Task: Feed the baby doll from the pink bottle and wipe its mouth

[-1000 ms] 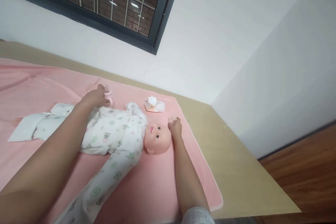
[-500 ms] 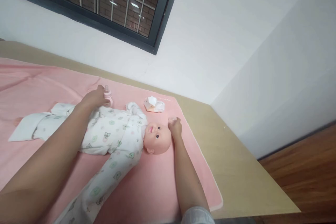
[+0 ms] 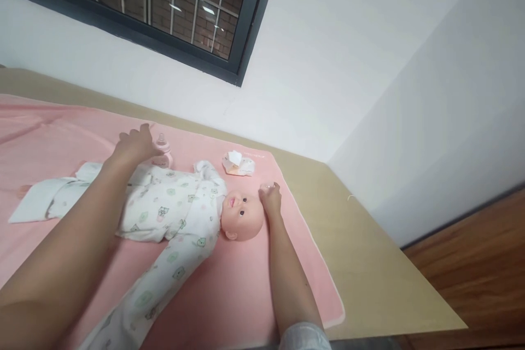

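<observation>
A baby doll point(image 3: 241, 214) in a white printed sleepsuit point(image 3: 172, 210) lies on a pink blanket point(image 3: 229, 295), its head to the right. My left hand point(image 3: 133, 145) hovers above the doll's body with fingers spread, just left of a small pink baby bottle point(image 3: 163, 150) standing on the blanket. My right hand point(image 3: 270, 199) rests beside the top of the doll's head, fingers curled closed; whether it holds anything is hidden.
A crumpled white cloth on a small pad point(image 3: 238, 164) lies near the blanket's far right corner. The blanket covers a tan table point(image 3: 381, 279) set against a white wall below a dark-framed window point(image 3: 246, 27). Wooden floor point(image 3: 484, 262) lies beyond the table's right edge.
My left hand has lifted off the pink bottle and moved left, fingers opening. The right hand stays beside the doll's head.
</observation>
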The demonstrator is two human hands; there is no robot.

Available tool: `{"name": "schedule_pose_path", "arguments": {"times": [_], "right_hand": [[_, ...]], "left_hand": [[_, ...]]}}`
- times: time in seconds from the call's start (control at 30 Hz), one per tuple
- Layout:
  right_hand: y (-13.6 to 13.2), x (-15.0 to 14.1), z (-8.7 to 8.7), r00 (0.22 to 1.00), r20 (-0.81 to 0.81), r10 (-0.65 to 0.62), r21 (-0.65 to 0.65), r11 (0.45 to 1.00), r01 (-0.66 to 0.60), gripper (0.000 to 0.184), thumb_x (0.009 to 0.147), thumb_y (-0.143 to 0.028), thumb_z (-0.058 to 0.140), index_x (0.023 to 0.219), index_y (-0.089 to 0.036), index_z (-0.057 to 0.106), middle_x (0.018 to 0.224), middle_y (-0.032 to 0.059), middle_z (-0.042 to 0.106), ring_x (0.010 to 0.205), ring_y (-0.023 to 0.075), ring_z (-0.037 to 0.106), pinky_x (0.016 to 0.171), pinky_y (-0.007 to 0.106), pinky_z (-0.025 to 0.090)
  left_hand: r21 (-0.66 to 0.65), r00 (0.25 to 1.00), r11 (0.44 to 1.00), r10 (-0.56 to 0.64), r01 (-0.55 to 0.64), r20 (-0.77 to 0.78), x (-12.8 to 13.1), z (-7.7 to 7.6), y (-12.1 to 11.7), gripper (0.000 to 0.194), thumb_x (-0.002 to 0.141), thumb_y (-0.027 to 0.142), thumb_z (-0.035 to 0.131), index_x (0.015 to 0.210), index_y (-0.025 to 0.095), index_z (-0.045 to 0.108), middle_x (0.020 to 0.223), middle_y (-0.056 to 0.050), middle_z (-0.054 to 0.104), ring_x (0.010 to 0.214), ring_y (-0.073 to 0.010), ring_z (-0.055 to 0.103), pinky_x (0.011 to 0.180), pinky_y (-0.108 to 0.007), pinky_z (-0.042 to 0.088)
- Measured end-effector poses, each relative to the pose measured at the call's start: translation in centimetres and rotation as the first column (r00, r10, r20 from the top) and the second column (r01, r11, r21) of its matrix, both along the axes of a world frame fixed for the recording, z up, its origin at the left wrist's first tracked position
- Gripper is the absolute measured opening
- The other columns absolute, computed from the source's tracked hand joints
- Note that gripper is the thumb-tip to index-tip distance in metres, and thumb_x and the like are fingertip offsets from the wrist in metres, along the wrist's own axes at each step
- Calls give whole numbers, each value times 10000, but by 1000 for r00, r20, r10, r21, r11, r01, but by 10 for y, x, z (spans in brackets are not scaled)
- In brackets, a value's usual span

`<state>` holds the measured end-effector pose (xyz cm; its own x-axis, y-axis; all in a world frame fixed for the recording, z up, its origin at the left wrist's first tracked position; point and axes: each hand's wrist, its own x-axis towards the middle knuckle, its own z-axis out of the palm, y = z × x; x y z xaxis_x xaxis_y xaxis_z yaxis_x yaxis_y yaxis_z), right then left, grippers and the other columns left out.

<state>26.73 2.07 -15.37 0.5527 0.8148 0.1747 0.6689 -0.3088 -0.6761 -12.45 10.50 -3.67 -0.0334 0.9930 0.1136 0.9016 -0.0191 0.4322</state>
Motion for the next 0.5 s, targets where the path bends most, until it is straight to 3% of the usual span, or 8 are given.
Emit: {"name": "schedule_pose_path", "arguments": {"times": [0.1, 0.23, 0.4, 0.5], "right_hand": [[-1, -2, 0, 1000, -11, -1, 50, 999, 2, 708, 816, -395, 532, 1397, -46, 327, 1298, 238, 558, 1226, 284, 545, 997, 383, 451], [-3, -6, 3, 1000, -17, 2, 110, 994, 0, 640, 880, -404, 431, 1402, -50, 324, 1360, 231, 500, 1320, 271, 445, 1082, 399, 366], [-7, -11, 11, 997, 66, 48, 281, 957, -65, 532, 897, -339, 381, 1363, -81, 378, 1396, 203, 450, 1418, 268, 250, 1145, 449, 249], [-9, -15, 14, 981, 162, 111, 378, 911, -166, 419, 892, -258, 345, 1266, -120, 473, 1309, 168, 517, 1387, 240, 282, 1125, 439, 280]], "left_hand": [[134, 1000, 991, 4, 0, -28, 14, 19, -18, 946, 816, 628, 516, 1448, -13, 226, 1327, -299, 465, 1231, -489, 390, 938, -530, 379], [206, 969, 947, -238, 245, -61, 58, 34, -44, 584, 874, 411, 492, 1372, 115, 415, 1245, -171, 590, 1150, -338, 530, 965, -416, 396], [72, 811, 808, -580, 585, -74, 126, 35, -61, 377, 889, 364, 474, 1208, 185, 565, 1170, -81, 654, 1053, -247, 605, 858, -302, 460], [-66, 679, 682, -731, 728, -58, 158, 31, -59, 302, 897, 325, 508, 1157, 204, 603, 1123, -64, 672, 1032, -230, 617, 875, -295, 465]]}}
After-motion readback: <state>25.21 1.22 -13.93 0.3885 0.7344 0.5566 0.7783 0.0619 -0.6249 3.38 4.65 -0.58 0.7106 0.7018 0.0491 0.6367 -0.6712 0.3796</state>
